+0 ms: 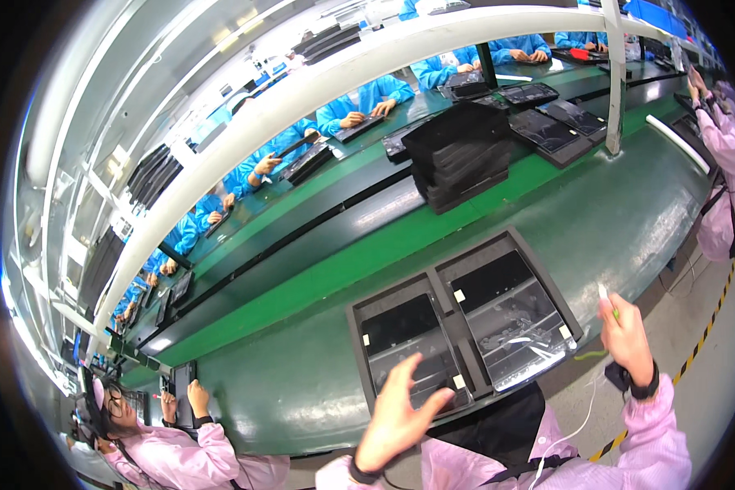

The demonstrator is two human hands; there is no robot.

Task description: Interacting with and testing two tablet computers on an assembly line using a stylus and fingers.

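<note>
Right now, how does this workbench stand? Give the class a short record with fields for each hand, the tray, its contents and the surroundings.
Left hand: open, overlapping the left panel in view; contact unclear
Right hand: closed on a slim tool with a white tip
Tray: dark grey, two compartments, on the green bench
Contents: left panel and right panel, one per compartment
Beyond tray: black stack
Co-workers: blue sleeves across the bench
</note>
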